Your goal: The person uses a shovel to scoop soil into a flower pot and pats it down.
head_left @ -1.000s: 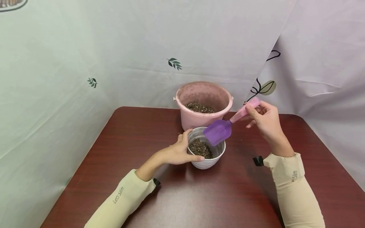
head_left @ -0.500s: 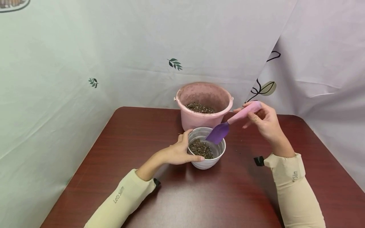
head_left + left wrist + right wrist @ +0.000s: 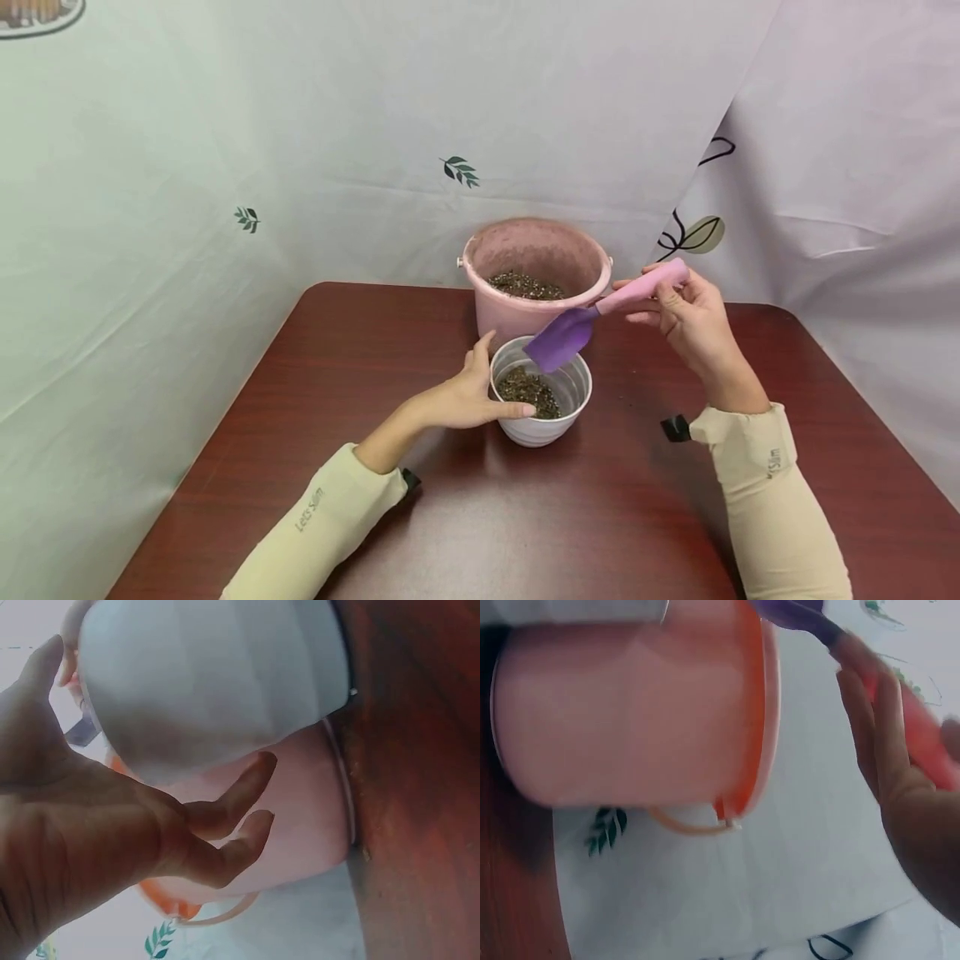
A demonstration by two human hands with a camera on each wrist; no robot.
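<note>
A white plastic pot [image 3: 542, 431] with some dark soil [image 3: 528, 392] in it stands upright on the table. Beside it, on its left, is my left hand [image 3: 467, 398], fingers spread and thumb reaching over the rim. The left wrist view shows these fingers loosely bent, seemingly apart from the pot's wall [image 3: 210, 682]. My right hand [image 3: 697, 325] grips the pink handle of a small hand trowel [image 3: 561, 337]. Its purple blade is tilted down over the pot, and no soil shows on it. In the right wrist view the trowel's handle [image 3: 922, 739] is blurred.
Right behind the pot stands a pink bucket [image 3: 517, 321] with soil [image 3: 525, 285] in its bottom. A few crumbs lie on the dark red table [image 3: 360, 350]. Pale hanging cloth [image 3: 337, 150] encloses the table's back and sides.
My right hand has turned the trowel's blade about over the pot and lifted it slightly. The left fingers have come off the pot's rim a little. Pot and bucket have stayed in place.
</note>
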